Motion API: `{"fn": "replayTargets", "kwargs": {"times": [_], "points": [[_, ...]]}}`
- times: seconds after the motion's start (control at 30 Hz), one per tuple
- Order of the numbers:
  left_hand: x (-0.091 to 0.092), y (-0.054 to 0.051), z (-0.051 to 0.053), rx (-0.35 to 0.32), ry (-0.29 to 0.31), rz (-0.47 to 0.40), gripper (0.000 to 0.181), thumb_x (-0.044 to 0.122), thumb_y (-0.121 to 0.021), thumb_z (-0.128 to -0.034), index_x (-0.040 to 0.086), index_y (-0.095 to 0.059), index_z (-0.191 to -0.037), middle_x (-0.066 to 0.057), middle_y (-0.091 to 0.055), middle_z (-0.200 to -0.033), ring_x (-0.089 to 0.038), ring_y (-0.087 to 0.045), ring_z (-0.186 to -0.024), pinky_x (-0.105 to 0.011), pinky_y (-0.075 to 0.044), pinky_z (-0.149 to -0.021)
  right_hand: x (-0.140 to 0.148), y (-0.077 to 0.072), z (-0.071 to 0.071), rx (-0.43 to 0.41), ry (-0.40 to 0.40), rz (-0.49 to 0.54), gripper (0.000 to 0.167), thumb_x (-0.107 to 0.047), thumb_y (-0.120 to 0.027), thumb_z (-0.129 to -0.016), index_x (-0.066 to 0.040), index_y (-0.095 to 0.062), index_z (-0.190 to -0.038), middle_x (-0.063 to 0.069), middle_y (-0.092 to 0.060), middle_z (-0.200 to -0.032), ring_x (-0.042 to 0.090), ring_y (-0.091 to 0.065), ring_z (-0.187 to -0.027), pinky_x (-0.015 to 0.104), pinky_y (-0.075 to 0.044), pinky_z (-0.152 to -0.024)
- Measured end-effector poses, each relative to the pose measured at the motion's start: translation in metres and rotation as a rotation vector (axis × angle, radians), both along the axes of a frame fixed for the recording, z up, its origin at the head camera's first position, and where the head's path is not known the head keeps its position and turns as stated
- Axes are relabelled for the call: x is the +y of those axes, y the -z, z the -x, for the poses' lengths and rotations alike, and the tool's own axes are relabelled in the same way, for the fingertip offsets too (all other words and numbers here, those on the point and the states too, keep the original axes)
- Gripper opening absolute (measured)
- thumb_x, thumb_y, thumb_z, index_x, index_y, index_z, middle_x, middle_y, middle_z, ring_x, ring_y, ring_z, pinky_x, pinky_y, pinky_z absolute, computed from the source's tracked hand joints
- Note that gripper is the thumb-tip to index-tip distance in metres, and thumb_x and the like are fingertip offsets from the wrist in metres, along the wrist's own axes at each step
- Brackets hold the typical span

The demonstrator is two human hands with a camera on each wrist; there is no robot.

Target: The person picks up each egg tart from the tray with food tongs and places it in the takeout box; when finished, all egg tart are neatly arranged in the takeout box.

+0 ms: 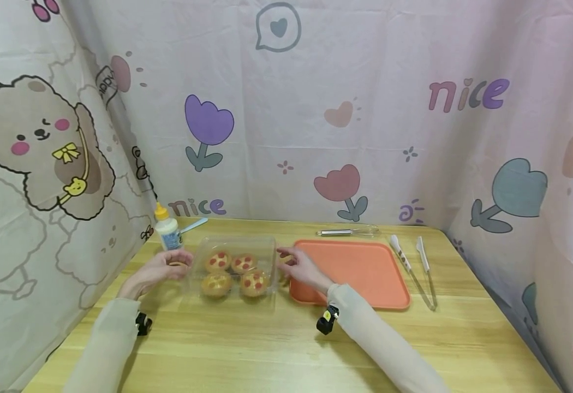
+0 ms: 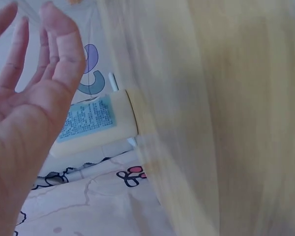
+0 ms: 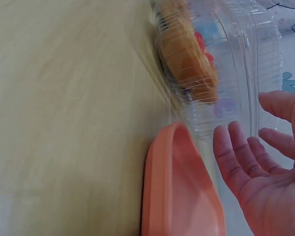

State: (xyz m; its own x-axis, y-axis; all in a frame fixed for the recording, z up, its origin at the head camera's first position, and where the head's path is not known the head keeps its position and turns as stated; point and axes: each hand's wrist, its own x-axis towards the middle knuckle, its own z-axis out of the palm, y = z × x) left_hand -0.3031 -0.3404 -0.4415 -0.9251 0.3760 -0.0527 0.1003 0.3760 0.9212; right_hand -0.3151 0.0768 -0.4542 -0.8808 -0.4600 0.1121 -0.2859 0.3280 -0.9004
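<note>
A clear plastic clamshell box (image 1: 232, 245) stands on the table with several small round pastries (image 1: 216, 285) inside, most dotted with red pieces on top. My left hand (image 1: 163, 267) hovers by the box's left side, fingers loosely bent around nothing. Along the right side is my right hand (image 1: 303, 268), its fingertips close to the plastic wall; whether they touch it I cannot tell. In the right wrist view the right hand's fingers (image 3: 228, 155) are spread near the box (image 3: 246, 69), with nothing gripped. A white bottle (image 2: 96, 123) is beyond the left hand in the left wrist view.
An orange tray (image 1: 355, 273) lies right of the box, partly under the right forearm. Farther right are metal tongs (image 1: 426, 278) with white tips. A whisk (image 1: 347, 232) lies behind the tray. The yellow-capped bottle (image 1: 168, 229) and a pale blue-handled utensil (image 1: 195, 225) are back left.
</note>
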Motion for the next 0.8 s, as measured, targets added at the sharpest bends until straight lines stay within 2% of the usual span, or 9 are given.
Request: {"fn": "replayTargets", "kwargs": {"times": [0.07,0.27,0.43,0.53,0.7,0.8], "points": [[0.000,-0.001,-0.001,-0.019,0.024,-0.010,0.047,0.009,-0.066,-0.0907,-0.009,-0.047,-0.129,-0.023,-0.054,-0.123,-0.026,-0.063,-0.103,-0.040,-0.057,-0.087,0.002,-0.001,-0.003,-0.021,-0.006,0.000,0.049,-0.026,-0.063,-0.096,-0.008,-0.050,-0.140,0.014,-0.055,-0.137,0.031,-0.065,-0.102,0.036,-0.057,-0.086],[-0.003,0.002,-0.007,-0.054,0.076,-0.037,0.037,0.009,-0.065,-0.0923,-0.009,-0.049,-0.120,-0.011,-0.059,-0.108,-0.016,-0.063,-0.090,-0.038,-0.059,-0.081,0.006,-0.001,-0.013,-0.058,-0.025,-0.011,0.045,-0.030,-0.064,-0.095,-0.013,-0.053,-0.135,0.007,-0.058,-0.132,0.026,-0.063,-0.108,0.038,-0.055,-0.091],[-0.006,0.004,-0.014,-0.079,0.137,-0.067,0.025,0.008,-0.061,-0.0951,-0.007,-0.051,-0.113,-0.008,-0.062,-0.103,-0.014,-0.063,-0.088,-0.038,-0.059,-0.080,0.006,0.002,-0.019,-0.073,-0.059,0.009,0.041,-0.027,-0.068,-0.093,-0.009,-0.056,-0.129,0.008,-0.063,-0.120,0.026,-0.064,-0.103,0.036,-0.058,-0.085],[-0.008,0.004,-0.017,-0.098,0.187,-0.089,0.019,0.005,-0.059,-0.0954,-0.004,-0.052,-0.111,-0.006,-0.062,-0.101,-0.013,-0.062,-0.087,-0.036,-0.059,-0.077,0.006,0.003,-0.022,-0.060,-0.062,-0.003,0.039,-0.026,-0.070,-0.091,-0.009,-0.058,-0.125,0.006,-0.065,-0.114,0.021,-0.064,-0.102,0.033,-0.057,-0.085],[-0.009,0.003,-0.018,-0.157,0.289,-0.186,0.016,-0.004,-0.055,-0.0949,-0.004,-0.052,-0.110,-0.007,-0.065,-0.102,-0.015,-0.064,-0.087,-0.030,-0.059,-0.073,0.006,0.004,-0.030,-0.078,-0.076,0.002,0.035,-0.027,-0.071,-0.090,-0.011,-0.060,-0.119,0.006,-0.067,-0.107,0.017,-0.063,-0.097,0.031,-0.055,-0.084],[-0.008,0.002,-0.019,-0.201,0.318,-0.232,0.016,-0.005,-0.053,-0.0954,-0.005,-0.051,-0.111,-0.008,-0.068,-0.102,-0.017,-0.067,-0.088,-0.027,-0.059,-0.073,0.004,0.004,-0.034,-0.119,-0.082,0.038,0.036,-0.025,-0.072,-0.090,-0.009,-0.059,-0.120,0.008,-0.067,-0.105,0.017,-0.064,-0.092,0.033,-0.057,-0.079]]}}
